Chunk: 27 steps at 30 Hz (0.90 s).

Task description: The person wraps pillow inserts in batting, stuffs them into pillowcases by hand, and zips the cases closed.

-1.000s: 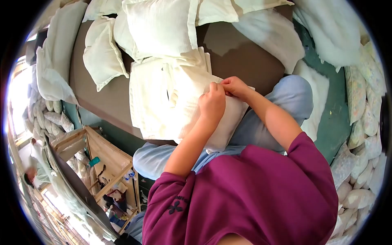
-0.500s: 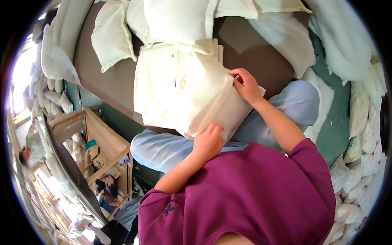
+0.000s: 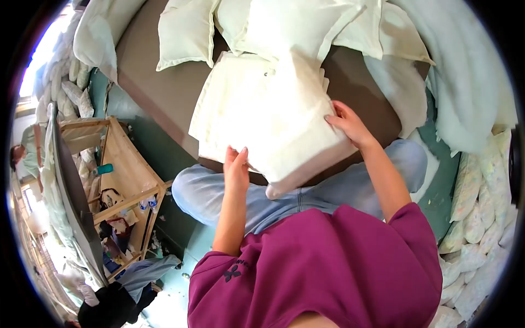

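A cream cushion cover [image 3: 311, 143] with some bulk in it lies over my lap and over a stack of flat cream covers [image 3: 229, 101]. My right hand [image 3: 350, 124] pinches its right edge, thumb on top. My left hand [image 3: 237, 167] is at its lower left edge, with finger and thumb closed on the fabric. The cover's near corner rests by my jeans. Just beyond the stack, filled cream cushions [image 3: 290, 27] lie on the brown surface [image 3: 158, 87].
White batting [image 3: 454, 71] hangs at the upper right. Stuffed bags [image 3: 473, 218] are piled on the right. A wooden frame [image 3: 131, 158] holding assorted items stands left. Other people are at the far left [image 3: 27, 153] and lower left [image 3: 117, 300].
My left hand has moved left and up along the cover, and the cover has turned and flattened out. My right hand has shifted slightly right and down. The view has shifted.
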{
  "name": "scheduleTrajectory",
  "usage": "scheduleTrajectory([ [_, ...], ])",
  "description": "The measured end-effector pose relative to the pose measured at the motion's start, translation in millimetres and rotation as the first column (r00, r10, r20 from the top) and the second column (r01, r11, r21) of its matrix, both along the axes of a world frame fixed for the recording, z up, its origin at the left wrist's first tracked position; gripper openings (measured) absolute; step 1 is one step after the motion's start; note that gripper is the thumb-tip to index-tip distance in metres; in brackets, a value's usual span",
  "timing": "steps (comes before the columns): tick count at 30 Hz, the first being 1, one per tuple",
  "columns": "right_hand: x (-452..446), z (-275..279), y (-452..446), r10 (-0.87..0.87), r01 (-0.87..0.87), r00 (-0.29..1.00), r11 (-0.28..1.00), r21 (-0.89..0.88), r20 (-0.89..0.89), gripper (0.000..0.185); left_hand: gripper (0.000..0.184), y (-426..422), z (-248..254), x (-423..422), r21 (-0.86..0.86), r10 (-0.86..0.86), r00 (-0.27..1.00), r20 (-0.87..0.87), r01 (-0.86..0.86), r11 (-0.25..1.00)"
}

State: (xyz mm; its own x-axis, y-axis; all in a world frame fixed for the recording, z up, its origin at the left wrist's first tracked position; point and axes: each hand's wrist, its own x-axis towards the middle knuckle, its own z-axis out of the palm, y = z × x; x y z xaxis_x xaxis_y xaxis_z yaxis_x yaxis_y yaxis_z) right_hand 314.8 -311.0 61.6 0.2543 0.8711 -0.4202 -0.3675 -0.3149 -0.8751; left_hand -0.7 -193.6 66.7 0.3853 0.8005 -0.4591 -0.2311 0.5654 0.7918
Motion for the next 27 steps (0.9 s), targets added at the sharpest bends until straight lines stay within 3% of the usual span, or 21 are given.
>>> scheduleTrajectory([
  [1, 1.4, 9.0, -1.4, -0.040, 0.039, 0.999, 0.975, 0.219, -0.002, 0.062, 0.059, 3.2, 21.9, 2.3, 0.193, 0.010, 0.999, 0.046, -0.019, 0.981],
  [2, 4.9, 31.7, -1.5, -0.021, 0.010, 0.999, 0.957, 0.290, 0.034, 0.066, 0.066, 7.0, 41.4, -0.3, 0.375, -0.039, 0.995, 0.093, 0.001, 0.927],
  [3, 5.7, 38.3, 0.7, -0.075, -0.005, 0.977, 0.929, 0.370, 0.200, 0.063, 0.070, 10.8, 44.7, -18.9, 0.460, -0.073, 0.996, 0.059, 0.038, 0.887],
  [4, 5.5, 45.4, 4.1, -0.138, -0.037, 0.925, 0.895, 0.445, 0.354, 0.061, 0.069, 16.8, 54.8, -28.4, 0.516, -0.103, 0.991, -0.084, 0.132, 0.846],
  [5, -2.3, 57.0, 10.5, -0.185, 0.078, 0.968, 0.863, 0.499, 0.168, 0.045, 0.054, 20.6, 62.1, -28.0, 0.675, -0.030, 0.992, -0.123, 0.105, 0.730],
  [6, -10.1, 68.7, 17.0, -0.223, 0.200, 0.974, 0.820, 0.537, -0.022, 0.031, 0.039, 33.1, 56.4, -34.6, 0.606, -0.084, 0.996, -0.015, 0.076, 0.792],
  [8, -3.8, 64.2, 20.9, -0.245, 0.001, 0.880, 0.857, 0.515, 0.406, 0.027, 0.010, 57.6, 47.8, -46.0, 0.430, -0.138, 0.968, 0.211, 0.035, 0.902],
  [10, 4.0, 27.8, 24.2, -0.141, -0.106, 0.877, 0.875, 0.473, 0.458, 0.031, 0.005, 48.0, 35.6, -43.1, 0.662, -0.086, 0.985, -0.148, 0.163, 0.732],
  [11, 3.5, 12.7, 23.0, -0.043, -0.085, 0.938, 0.933, 0.350, 0.343, 0.035, 0.006, 47.8, 22.4, -48.3, 0.758, -0.072, 0.919, -0.388, 0.363, 0.543],
  [12, 2.3, -2.6, 20.3, 0.038, -0.083, 0.977, 0.973, 0.213, 0.209, 0.040, 0.007, 44.3, 11.0, -48.2, 0.720, -0.079, 0.844, -0.531, 0.498, 0.484],
  [14, 6.1, -52.0, 9.3, 0.035, -0.048, 0.975, 0.998, 0.051, 0.217, 0.043, 0.010, 38.4, 13.6, -49.0, 0.230, -0.237, 0.387, -0.891, 0.836, 0.499],
  [15, 6.8, -66.0, 8.7, 0.034, -0.027, 0.974, 0.999, -0.031, 0.223, 0.044, 0.010, 38.9, 11.2, -46.1, 0.308, -0.150, 0.463, -0.874, 0.765, 0.566],
  [18, -27.0, -11.1, 24.8, -0.413, 0.389, 0.825, 0.910, 0.142, 0.384, 0.039, 0.019, 37.7, 17.0, -30.3, 0.537, 0.146, 0.659, -0.738, 0.442, 0.718],
  [19, -27.8, -6.1, 28.0, -0.452, 0.359, 0.799, 0.888, 0.289, 0.396, 0.037, 0.028, 39.8, 27.2, -17.0, 0.657, 0.246, 0.741, -0.625, 0.329, 0.678],
  [20, -33.5, -2.1, 31.9, -0.446, 0.327, 0.774, 0.890, 0.318, 0.450, 0.039, 0.038, 42.7, 30.8, -2.3, 0.762, 0.341, 0.803, -0.488, 0.201, 0.616],
  [23, -54.5, -1.7, 57.3, -0.393, 0.201, 0.707, 0.909, 0.366, 0.588, 0.052, 0.071, 58.7, 10.3, 33.1, 0.787, 0.131, 0.861, -0.492, 0.376, 0.489],
  [24, -58.5, -40.2, 60.4, -0.388, 0.086, 0.697, 0.880, 0.466, 0.604, 0.058, 0.075, 60.2, -11.5, 43.3, 0.768, 0.150, 0.811, -0.566, 0.453, 0.452],
  [25, -67.5, -34.3, 59.0, -0.173, -0.060, 0.572, 0.966, 0.251, 0.802, 0.071, 0.080, 55.8, -30.0, 45.9, 0.731, 0.086, 0.819, -0.568, 0.453, 0.510],
  [27, -85.0, -40.2, 28.3, -0.161, -0.104, 0.534, 0.962, 0.254, 0.830, 0.080, 0.090, 40.4, -57.4, 37.8, 0.668, -0.029, 0.857, -0.515, 0.422, 0.612],
])
